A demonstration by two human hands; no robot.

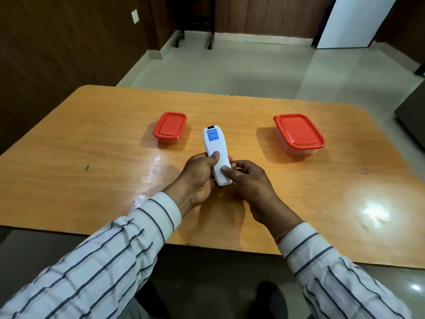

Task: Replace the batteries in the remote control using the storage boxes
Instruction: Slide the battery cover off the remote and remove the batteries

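A white remote control (215, 148) is held back side up above the wooden table (92, 143), a blue label near its far end. My left hand (197, 178) wraps its near half from the left, thumb on the back. My right hand (250, 183) holds its near end from the right, thumb pressed on the back cover. A small storage box with a red lid (170, 127) stands to the left of the remote. A larger red-lidded storage box (299, 133) stands to the right. Both boxes are closed, so their contents are hidden.
The table's near edge (207, 246) runs just under my forearms. Beyond the far edge lies a pale tiled floor (230, 65) with wood-panelled walls, a wheeled stand and a white panel at the back right.
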